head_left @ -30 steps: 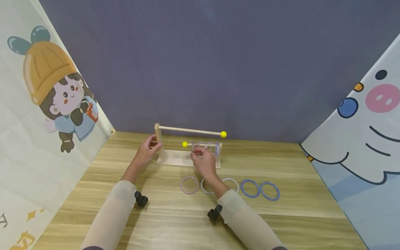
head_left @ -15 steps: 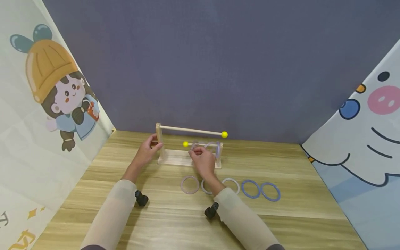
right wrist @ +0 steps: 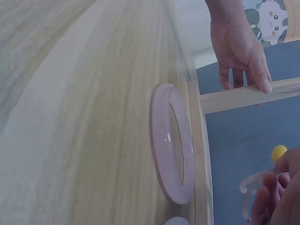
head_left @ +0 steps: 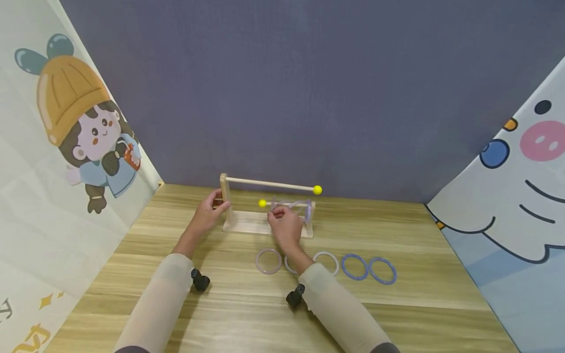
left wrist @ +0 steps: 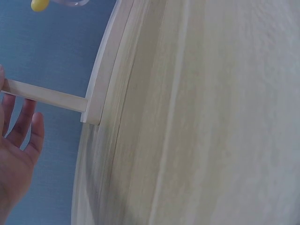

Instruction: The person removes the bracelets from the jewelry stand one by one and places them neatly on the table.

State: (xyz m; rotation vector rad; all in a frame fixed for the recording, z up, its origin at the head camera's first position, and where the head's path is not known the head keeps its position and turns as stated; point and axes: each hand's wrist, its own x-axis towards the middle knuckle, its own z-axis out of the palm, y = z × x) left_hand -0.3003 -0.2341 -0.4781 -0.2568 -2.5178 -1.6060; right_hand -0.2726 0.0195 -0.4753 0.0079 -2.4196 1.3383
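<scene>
Pale ring (right wrist: 255, 177) is at the tips of the right hand (head_left: 286, 227), beside the lower rod (head_left: 287, 204) of the wooden stand (head_left: 247, 222). I read these fingers as narrow, pinching the ring; I cannot tell whether the rod runs through it. A yellow ball (head_left: 262, 203) caps this rod just left of the fingertips. To their right, a purple ring (head_left: 308, 212) hangs on the same rod, next to the short post (head_left: 313, 215).

I have the left hand (head_left: 206, 214) gripping the tall post (head_left: 226, 191), thumb in front and other fingers behind. From that post the upper rod (head_left: 273, 184) extends past and above the right fingers, ending in a second yellow ball (head_left: 318, 189).

On the surface (head_left: 238, 304), on the wrist side of the right fingers, I locate a row of rings. From left to right: a pink ring (right wrist: 161, 136), a half-hidden ring (head_left: 286, 264) partly behind the right wrist, a white ring (head_left: 337, 267) and two blue rings (head_left: 356, 279).
</scene>
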